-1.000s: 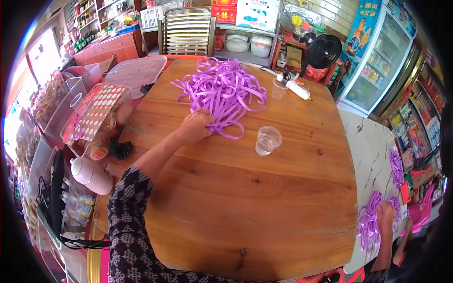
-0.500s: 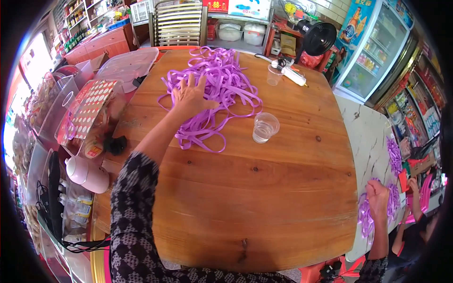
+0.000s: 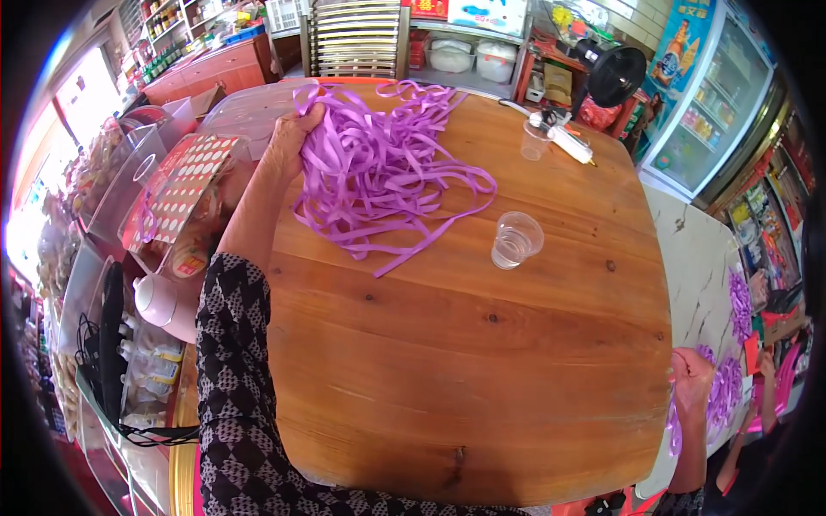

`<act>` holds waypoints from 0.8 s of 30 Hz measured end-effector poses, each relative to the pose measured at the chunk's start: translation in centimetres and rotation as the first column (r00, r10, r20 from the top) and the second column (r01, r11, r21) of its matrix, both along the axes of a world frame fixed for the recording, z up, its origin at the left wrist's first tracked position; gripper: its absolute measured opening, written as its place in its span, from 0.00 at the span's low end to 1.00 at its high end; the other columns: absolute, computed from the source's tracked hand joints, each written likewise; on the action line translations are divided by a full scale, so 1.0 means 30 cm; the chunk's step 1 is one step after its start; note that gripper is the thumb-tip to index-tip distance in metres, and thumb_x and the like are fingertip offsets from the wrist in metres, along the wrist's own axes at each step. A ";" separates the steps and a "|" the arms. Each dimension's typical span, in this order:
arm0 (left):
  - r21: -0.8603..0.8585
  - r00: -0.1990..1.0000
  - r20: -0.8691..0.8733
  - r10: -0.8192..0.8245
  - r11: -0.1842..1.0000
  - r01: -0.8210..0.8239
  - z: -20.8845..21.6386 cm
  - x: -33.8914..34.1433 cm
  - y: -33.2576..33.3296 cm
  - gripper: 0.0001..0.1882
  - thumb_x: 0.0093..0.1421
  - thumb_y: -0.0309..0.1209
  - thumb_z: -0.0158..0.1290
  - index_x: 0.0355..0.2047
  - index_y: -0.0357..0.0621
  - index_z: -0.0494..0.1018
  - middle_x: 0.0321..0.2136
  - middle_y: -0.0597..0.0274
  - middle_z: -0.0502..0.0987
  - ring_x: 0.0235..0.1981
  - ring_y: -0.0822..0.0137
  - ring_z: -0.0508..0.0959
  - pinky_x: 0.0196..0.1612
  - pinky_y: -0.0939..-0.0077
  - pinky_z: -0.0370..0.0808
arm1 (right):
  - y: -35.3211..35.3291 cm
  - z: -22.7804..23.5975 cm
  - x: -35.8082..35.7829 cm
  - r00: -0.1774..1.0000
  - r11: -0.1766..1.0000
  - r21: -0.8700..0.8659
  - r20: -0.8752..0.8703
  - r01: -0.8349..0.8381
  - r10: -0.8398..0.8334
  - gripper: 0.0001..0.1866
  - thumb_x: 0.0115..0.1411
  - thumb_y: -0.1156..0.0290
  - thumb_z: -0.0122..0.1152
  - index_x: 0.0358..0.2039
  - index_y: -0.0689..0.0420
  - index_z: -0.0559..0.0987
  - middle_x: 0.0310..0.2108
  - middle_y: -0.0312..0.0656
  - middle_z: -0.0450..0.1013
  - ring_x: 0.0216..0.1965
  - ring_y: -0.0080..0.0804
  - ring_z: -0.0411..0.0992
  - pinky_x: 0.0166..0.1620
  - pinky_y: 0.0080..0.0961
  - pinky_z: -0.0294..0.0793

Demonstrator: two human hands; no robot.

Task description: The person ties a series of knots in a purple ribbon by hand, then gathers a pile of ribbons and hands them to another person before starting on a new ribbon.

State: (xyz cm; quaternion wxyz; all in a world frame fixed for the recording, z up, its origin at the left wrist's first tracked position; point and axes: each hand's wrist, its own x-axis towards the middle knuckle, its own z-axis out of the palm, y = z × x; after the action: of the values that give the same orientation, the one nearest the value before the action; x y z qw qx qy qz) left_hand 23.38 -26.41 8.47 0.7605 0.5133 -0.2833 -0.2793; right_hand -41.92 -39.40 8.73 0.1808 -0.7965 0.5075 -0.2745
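Observation:
A tangled heap of purple ribbon (image 3: 370, 163) lies at the far left of the wooden table (image 3: 482, 378). My left hand (image 3: 297, 138) is closed around loops at the heap's left side and holds them a little raised; other strands trail over the wood. Off the table's right edge my right hand (image 3: 692, 378) makes a fist, with purple ribbon strands (image 3: 674, 426) hanging beside the wrist; what lies inside the fist is mostly hidden. A clear plastic cup (image 3: 516, 242) stands right of the heap.
Another clear cup (image 3: 534, 142) and a white power strip (image 3: 571, 144) sit at the far right. A pink kettle (image 3: 163, 305) and clear bins (image 3: 112, 193) line the left. On a marble-look table (image 3: 688, 241) lie purple ribbon bunches (image 3: 727, 387), near another person's arm (image 3: 766, 391).
My left hand has gone from spread over the heap to gripping its left side, pulling loops left and up. My right fist has lowered slightly. The view has shifted left.

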 end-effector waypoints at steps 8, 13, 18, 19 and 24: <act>-0.037 0.994 -0.078 -0.077 0.997 0.074 -0.011 -0.001 0.048 0.17 0.59 0.41 0.48 0.39 0.39 0.69 0.30 0.62 0.75 0.29 0.70 0.76 0.35 0.75 0.75 | -0.014 -0.013 -0.008 1.000 0.999 0.029 0.012 -0.028 0.027 0.05 0.53 0.80 0.52 0.30 0.67 0.75 0.19 0.39 0.69 0.16 0.19 0.63 0.20 0.18 0.62; 0.076 0.999 0.014 -0.029 0.997 0.027 -0.007 0.014 0.071 0.16 0.59 0.42 0.48 0.34 0.40 0.71 0.26 0.63 0.75 0.26 0.72 0.76 0.31 0.77 0.75 | -0.009 -0.008 0.015 0.999 0.998 0.034 0.004 -0.045 0.045 0.05 0.54 0.79 0.52 0.30 0.66 0.76 0.19 0.36 0.68 0.16 0.19 0.63 0.20 0.17 0.63; 0.256 0.989 0.141 0.047 0.963 -0.082 -0.007 0.009 0.059 0.21 0.56 0.44 0.52 0.38 0.37 0.71 0.29 0.61 0.76 0.29 0.71 0.76 0.35 0.75 0.75 | -0.012 -0.009 0.006 0.999 0.999 0.004 -0.001 -0.045 0.045 0.05 0.54 0.78 0.52 0.30 0.65 0.76 0.19 0.35 0.69 0.16 0.18 0.63 0.20 0.16 0.64; 0.252 0.989 0.141 0.041 0.965 -0.076 -0.019 0.003 0.048 0.21 0.56 0.44 0.52 0.38 0.37 0.71 0.29 0.61 0.76 0.29 0.71 0.76 0.35 0.75 0.75 | -0.009 -0.008 0.011 0.999 0.999 0.001 0.000 -0.046 0.046 0.05 0.53 0.79 0.52 0.30 0.65 0.76 0.19 0.36 0.69 0.16 0.18 0.64 0.20 0.16 0.64; 0.508 0.436 0.858 -0.273 0.580 -0.636 -0.040 -0.134 -0.048 0.53 0.35 0.66 0.56 0.55 0.46 0.58 0.53 0.40 0.61 0.54 0.44 0.62 0.55 0.52 0.59 | -0.002 -0.006 0.030 0.999 0.999 -0.025 -0.016 -0.042 0.042 0.05 0.53 0.79 0.53 0.29 0.66 0.76 0.18 0.36 0.68 0.15 0.19 0.64 0.20 0.16 0.64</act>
State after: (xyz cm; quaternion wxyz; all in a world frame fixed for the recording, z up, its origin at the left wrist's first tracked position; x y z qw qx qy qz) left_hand 19.35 -27.84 7.26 0.2130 0.8862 -0.4101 0.0334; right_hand -41.02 -39.47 8.54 0.1723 -0.8113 0.4885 -0.2710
